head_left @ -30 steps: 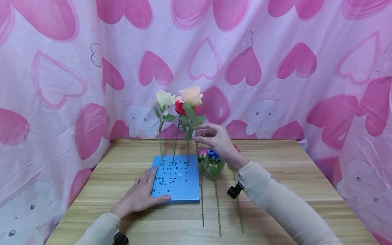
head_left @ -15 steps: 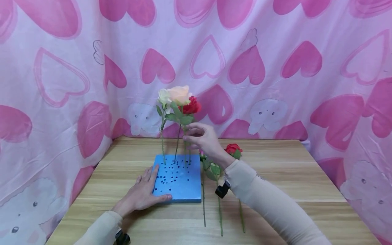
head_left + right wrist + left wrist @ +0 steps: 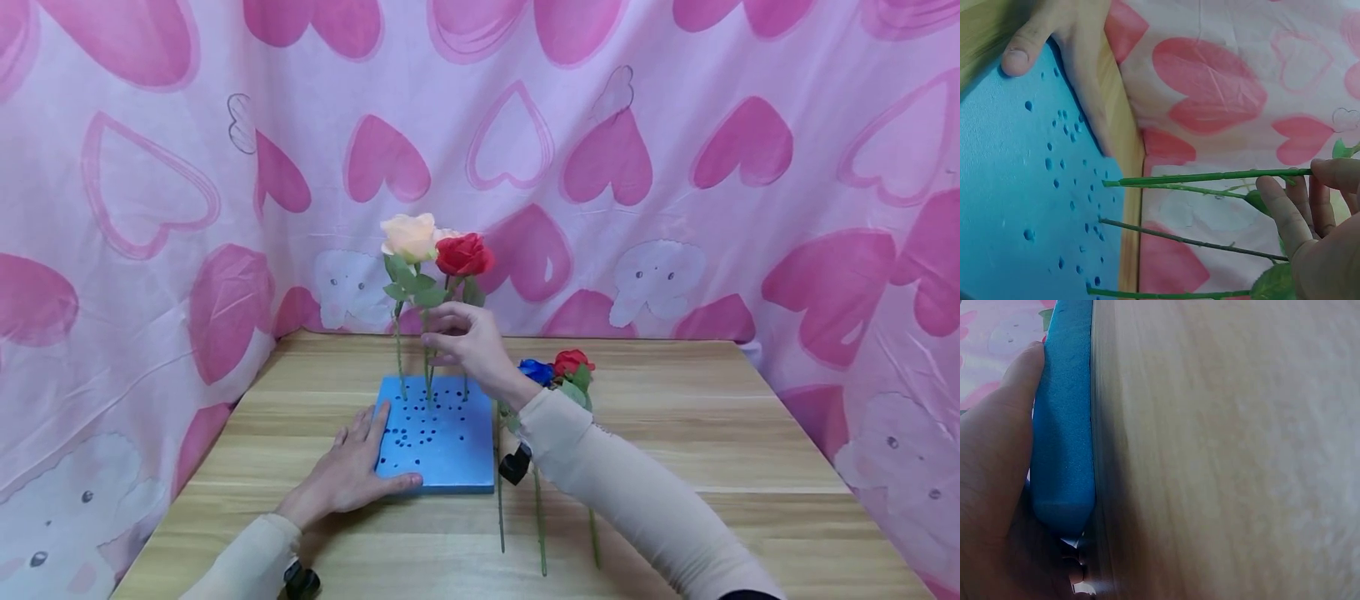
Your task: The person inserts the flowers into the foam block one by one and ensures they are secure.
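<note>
My right hand (image 3: pixel 468 337) pinches the green stem of a peach rose (image 3: pixel 408 237) between thumb and fingertips. In the right wrist view, the cut end of that held stem (image 3: pixel 1210 177) appears over the far part of a blue foam board (image 3: pixel 457 458) full of holes; whether it touches cannot be told. Several thin stems stand upright in the board's far row, one topped by a red rose (image 3: pixel 463 252). Pale petals show behind the red rose; the white rose is hidden behind the peach one. My left hand (image 3: pixel 341 479) rests at the board's near-left corner, thumb along the front edge.
Right of the board, a blue rose (image 3: pixel 536 371) and another red rose (image 3: pixel 572 362) lie on the wooden table (image 3: pixel 675 467). Another loose stem (image 3: pixel 501 517) lies beside the board, its bloom hidden by my right arm. A pink heart-patterned curtain (image 3: pixel 600 250) hangs behind the table.
My right hand has carried the peach rose leftward across the front of the standing flowers. The red rose behind has come into view and the white one is covered. My left hand stays put.
</note>
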### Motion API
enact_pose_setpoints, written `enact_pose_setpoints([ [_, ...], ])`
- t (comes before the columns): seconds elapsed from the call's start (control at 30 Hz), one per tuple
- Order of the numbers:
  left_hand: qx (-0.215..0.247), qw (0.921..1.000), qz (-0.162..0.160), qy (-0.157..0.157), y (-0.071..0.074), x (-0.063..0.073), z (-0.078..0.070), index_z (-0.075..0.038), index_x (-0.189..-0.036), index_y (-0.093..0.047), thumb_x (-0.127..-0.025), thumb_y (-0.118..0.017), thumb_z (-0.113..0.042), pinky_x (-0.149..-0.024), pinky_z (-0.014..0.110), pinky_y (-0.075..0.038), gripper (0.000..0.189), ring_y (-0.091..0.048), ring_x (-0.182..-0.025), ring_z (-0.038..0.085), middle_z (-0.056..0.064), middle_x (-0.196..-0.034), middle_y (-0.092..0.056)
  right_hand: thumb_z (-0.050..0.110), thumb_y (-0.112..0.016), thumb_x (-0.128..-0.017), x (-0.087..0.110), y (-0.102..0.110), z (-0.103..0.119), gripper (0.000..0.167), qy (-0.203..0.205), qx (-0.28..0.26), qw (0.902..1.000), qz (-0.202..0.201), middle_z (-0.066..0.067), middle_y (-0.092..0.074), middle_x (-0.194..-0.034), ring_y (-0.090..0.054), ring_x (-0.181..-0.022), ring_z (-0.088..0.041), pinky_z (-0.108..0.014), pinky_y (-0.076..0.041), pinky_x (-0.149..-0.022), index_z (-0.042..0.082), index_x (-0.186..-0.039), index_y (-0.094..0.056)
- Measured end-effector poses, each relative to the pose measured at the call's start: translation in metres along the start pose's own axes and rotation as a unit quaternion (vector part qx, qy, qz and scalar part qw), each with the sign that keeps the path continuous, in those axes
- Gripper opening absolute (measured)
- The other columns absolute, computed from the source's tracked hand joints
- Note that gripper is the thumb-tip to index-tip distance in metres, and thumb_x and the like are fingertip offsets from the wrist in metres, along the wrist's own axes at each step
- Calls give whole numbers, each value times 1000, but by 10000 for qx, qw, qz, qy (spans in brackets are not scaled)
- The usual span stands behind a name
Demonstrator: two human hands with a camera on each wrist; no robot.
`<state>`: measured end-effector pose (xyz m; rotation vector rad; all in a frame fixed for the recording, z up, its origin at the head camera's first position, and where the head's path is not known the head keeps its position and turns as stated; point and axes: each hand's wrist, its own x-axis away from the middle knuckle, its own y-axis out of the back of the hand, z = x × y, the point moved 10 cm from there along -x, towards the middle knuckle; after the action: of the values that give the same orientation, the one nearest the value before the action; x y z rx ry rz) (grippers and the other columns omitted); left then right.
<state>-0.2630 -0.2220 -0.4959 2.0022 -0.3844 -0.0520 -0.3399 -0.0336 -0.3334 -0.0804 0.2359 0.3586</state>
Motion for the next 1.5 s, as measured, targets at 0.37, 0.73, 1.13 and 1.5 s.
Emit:
enact_pose_setpoints([
  [0.37,-33,10000,8,34,-2,-1,2,-9,-180,-3,-85,-69,-93,-134,74,-8,142,-9,-170,52,32,-182,-12,-3,-78,-102,-9,-14,-19,35,-192,76,9997,-121,-18,-76,-119,-80,-105,-32,-56,-68,-91,-2,-136,-72],
  [0.73,-39,10000,-44,1,-1,-3,0,-9,-180,-3,-85,-68,-92,-133,75,-8,142,-11,-170,52,32,-182,-14,-5,-77,-102,-14,-20,-37,36,-326,-72,9993,-177,-16,-76,-115,-74,-119,-50,-54,-68,-91,-1,-137,-72],
  [1.13,-15,10000,-40,13,-1,-3,1,-9,-180,-3,-86,-68,-93,-134,74,-7,142,-11,-170,52,33,-181,-15,-3,-77,-103,-12,-20,-48,31,-403,-19,9988,-266,-21,-74,-124,-73,-122,-50,-44,-69,-89,4,-133,-75],
  [1.5,-25,10000,-82,-29,0,-5,3,-8,-180,-4,-86,-67,-93,-134,74,-9,141,-12,-170,52,33,-181,-15,-1,-77,-104,-11,-25,-56,33,-415,234,9988,-150,-19,-74,-123,-77,-114,-36,-41,-69,-90,-1,-136,-71],
])
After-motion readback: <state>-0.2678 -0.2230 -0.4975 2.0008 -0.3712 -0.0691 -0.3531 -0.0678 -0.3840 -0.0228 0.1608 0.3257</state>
